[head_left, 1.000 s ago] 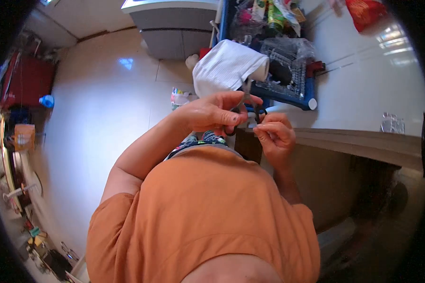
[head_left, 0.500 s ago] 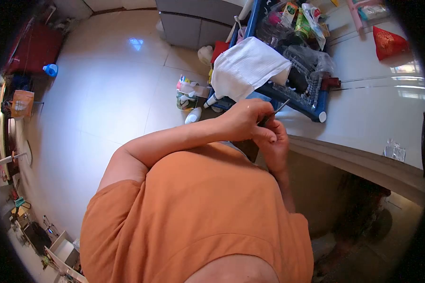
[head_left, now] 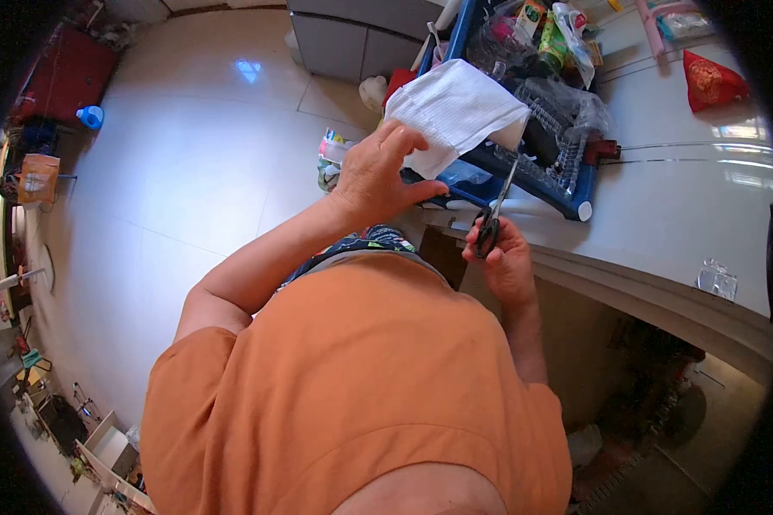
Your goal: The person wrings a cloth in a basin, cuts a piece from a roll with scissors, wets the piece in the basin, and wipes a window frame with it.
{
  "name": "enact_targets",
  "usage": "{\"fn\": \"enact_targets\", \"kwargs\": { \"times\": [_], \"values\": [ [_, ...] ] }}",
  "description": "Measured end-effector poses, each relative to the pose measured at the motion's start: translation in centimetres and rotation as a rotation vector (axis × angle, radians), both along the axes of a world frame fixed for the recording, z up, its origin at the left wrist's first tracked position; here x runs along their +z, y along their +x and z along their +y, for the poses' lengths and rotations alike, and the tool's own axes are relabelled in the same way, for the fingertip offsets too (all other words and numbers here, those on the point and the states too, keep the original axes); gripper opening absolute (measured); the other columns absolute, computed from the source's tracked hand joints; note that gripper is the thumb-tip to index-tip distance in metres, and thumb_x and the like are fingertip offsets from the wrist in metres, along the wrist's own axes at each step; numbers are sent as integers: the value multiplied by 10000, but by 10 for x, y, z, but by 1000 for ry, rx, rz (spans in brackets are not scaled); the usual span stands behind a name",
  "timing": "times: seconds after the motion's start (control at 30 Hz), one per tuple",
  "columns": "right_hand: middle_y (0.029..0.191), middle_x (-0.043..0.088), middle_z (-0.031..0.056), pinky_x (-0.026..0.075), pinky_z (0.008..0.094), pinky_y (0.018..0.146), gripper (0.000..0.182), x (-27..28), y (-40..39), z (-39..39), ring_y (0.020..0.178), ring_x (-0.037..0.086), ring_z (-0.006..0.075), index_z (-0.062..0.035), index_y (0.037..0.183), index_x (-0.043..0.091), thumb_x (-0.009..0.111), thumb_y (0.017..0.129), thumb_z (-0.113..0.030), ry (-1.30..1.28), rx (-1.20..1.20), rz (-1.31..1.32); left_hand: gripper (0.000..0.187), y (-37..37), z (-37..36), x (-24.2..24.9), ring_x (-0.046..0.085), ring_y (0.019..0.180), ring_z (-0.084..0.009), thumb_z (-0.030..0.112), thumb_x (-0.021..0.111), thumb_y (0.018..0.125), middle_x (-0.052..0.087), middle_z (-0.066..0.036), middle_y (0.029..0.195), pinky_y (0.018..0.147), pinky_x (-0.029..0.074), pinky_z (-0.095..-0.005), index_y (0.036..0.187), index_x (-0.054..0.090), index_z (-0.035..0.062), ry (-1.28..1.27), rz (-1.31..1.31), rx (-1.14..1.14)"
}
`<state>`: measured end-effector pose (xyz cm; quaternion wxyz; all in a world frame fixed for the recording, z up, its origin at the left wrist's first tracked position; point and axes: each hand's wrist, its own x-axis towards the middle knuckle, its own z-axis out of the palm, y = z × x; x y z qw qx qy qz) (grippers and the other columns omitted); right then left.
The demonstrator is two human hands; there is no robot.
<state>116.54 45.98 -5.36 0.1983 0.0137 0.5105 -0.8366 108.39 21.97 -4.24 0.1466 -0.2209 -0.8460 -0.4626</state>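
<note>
My left hand [head_left: 378, 167] is open, thumb and fingers apart, and overlaps the left edge of a white textured cloth [head_left: 464, 112]. That cloth hangs over the corner of a blue-framed rack [head_left: 554, 193]. In my right hand [head_left: 508, 257] is a pair of scissors [head_left: 489, 227] with black handles, gripped by the handles. The blades point up and away from me, their tips close to the cloth's lower right corner.
Plastic bags and packets [head_left: 554, 47] fill the rack. To its right, a red pouch [head_left: 713, 81] and a small glass bottle [head_left: 717, 279] rest on the white tabletop [head_left: 653, 197]. A blue bottle [head_left: 90, 117] is on the tiled floor at the left. Grey cabinets [head_left: 352, 43] stand at the back.
My hands were together around the scissors and have separated. The left has moved left and up to the cloth, opening. The right keeps the scissors, now pointing more upright.
</note>
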Motion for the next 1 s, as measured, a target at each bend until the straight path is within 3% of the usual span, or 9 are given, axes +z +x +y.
{"fn": "enact_targets", "kwargs": {
  "times": [0.03,0.13,0.23,0.3,0.43,0.6,0.8,1.0],
  "values": [
    [947,596,85,505,328,787,497,0,0,1,861,601,183,-16,1095,495,731,723,-246,-24,-2,-39,560,-1,5,-4,545,773,-257,343,818,554,510,-103,908,635,450,-373,920,472,98,-47,25,61],
    [930,596,77,522,326,736,470,3,-1,0,815,610,184,-24,1073,507,721,728,-259,-75,-11,-149,536,-5,18,-14,516,902,-268,346,799,569,494,-98,952,754,400,-391,947,485,132,-76,200,110],
    [895,598,56,526,312,696,424,7,-4,-1,756,611,171,-35,1045,520,713,737,-255,-18,4,-208,520,-10,25,-17,503,903,-304,285,787,567,507,-105,949,733,399,-415,947,475,118,-115,269,144],
    [878,598,54,528,316,695,395,9,-6,2,745,610,165,-34,1031,525,701,748,-245,105,67,-189,444,-13,25,-22,515,869,-289,224,744,601,518,-91,923,721,400,-404,948,488,122,-132,312,155],
    [844,588,41,503,281,662,507,5,-12,11,700,587,143,-28,1014,527,740,690,-354,277,152,-188,310,-11,18,-26,535,802,-247,133,661,647,541,-39,850,720,400,-385,928,531,139,-240,301,129],
    [804,557,24,451,242,619,639,21,-23,1,678,538,118,-28,1008,521,712,648,-520,385,297,-207,262,-5,8,-20,541,761,-183,123,628,655,544,11,805,703,398,-350,909,589,174,-282,439,150],
    [782,547,30,436,247,617,758,35,-47,-13,688,524,120,-21,980,505,587,638,-692,572,430,-47,234,-1,4,-16,537,743,-154,133,624,659,536,27,787,684,387,-327,887,623,183,-303,481,132],
    [779,549,36,433,252,626,768,38,-67,-21,708,527,119,-7,978,502,572,654,-700,599,507,-3,253,3,1,-15,528,726,-145,125,617,651,528,35,773,667,376,-321,895,626,188,-289,492,111]
  ]
}}
